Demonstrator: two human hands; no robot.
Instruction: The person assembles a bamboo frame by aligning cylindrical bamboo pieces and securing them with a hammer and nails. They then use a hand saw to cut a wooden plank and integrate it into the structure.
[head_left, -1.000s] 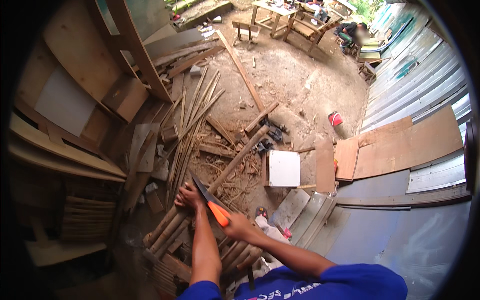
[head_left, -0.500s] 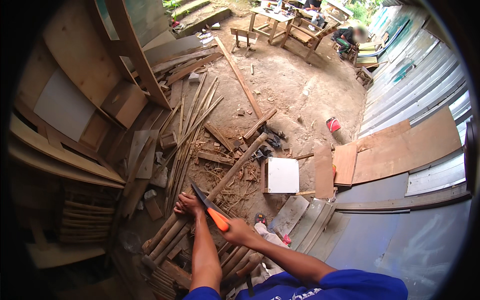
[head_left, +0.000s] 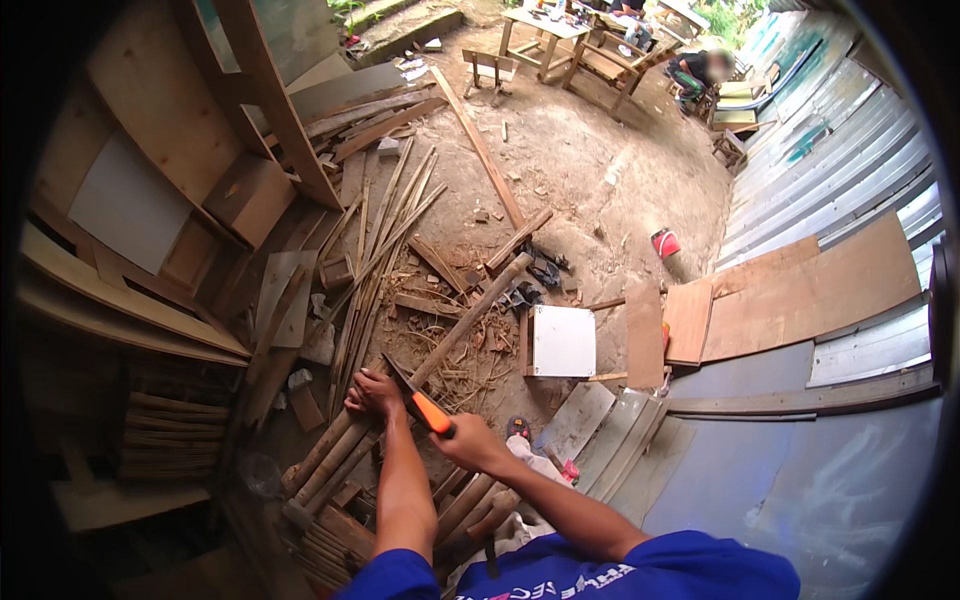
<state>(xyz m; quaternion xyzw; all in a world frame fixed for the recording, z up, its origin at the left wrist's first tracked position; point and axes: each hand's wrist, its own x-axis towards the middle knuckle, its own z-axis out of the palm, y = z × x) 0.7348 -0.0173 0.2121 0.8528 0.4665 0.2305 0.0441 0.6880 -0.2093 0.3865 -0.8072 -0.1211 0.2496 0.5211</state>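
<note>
A long bamboo pole [head_left: 455, 335], slanting over the littered dirt, is being pressed down by the left hand [head_left: 375, 392] while an orange-handled knife [head_left: 418, 400] is being gripped tightly by the right hand [head_left: 470, 440] against it.

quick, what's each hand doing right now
left hand: closed on the long round wooden pole
right hand: closed on the orange-handled dark-bladed knife

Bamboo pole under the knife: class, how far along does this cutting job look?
Done: thin split strips already lie fanned on the ground. In hand: the left hand steadies the long bamboo pole while the right hand grips an orange-handled knife against it. Left: most of that pole looks whole, and more poles wait underneath.
</note>
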